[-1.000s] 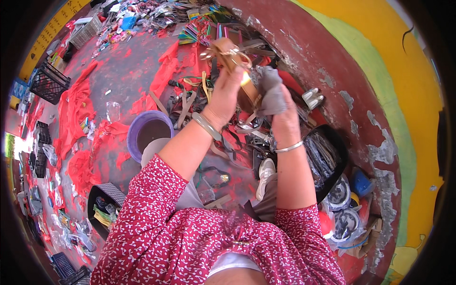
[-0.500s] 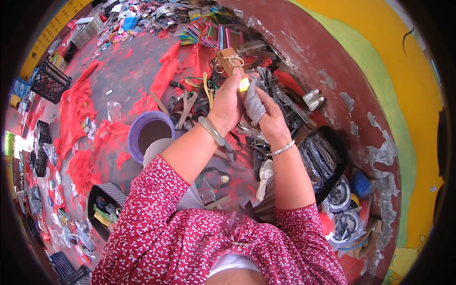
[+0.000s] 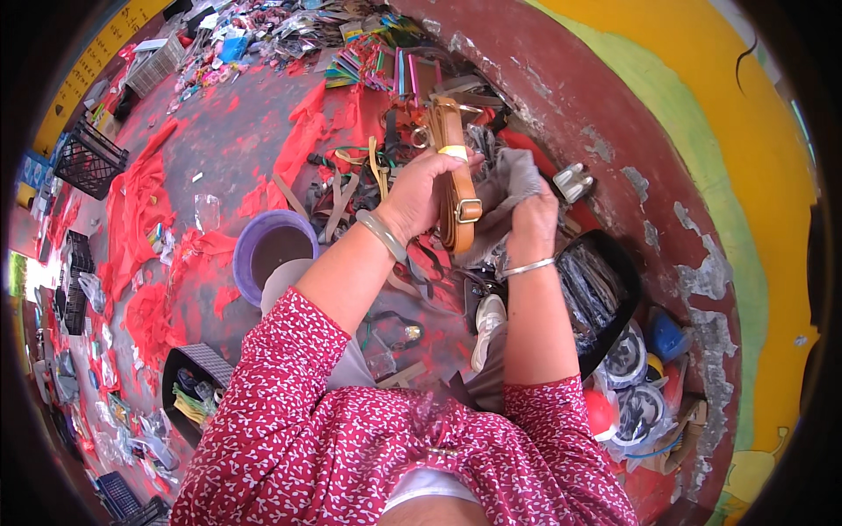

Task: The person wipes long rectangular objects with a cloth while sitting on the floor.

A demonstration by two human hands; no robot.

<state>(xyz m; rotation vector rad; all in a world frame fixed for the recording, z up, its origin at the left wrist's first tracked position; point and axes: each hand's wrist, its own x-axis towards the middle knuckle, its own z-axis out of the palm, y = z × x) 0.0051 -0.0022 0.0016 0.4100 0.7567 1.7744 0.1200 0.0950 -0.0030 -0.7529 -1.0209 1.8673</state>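
Observation:
My left hand (image 3: 414,195) grips a folded bundle of brown leather strap (image 3: 457,219), its fingers wrapped round the middle. The bundle is held upright, with a pale yellow band (image 3: 453,152) round it. A gold-coloured buckle (image 3: 469,209) shows near its lower end, and a metal ring (image 3: 422,137) hangs near the top. To the right of the strap, my right hand (image 3: 533,219) is closed on a grey cloth (image 3: 519,175), which spreads out loosely towards the bundle. Loose straps (image 3: 340,203) in tan and dark colours lie beneath both hands.
A purple bucket (image 3: 246,260) with dark contents stands left of my left forearm. Right of my right arm is a black bin (image 3: 627,289) of plastic-wrapped items. Bagged wheels (image 3: 638,414) sit by the peeling wall (image 3: 702,272). Red cloth scraps (image 3: 140,202) cover the floor.
The strap bundle has turned so its buckle side shows. My right hand has moved away to the right, and the cloth, bunched against the strap before, now spreads open.

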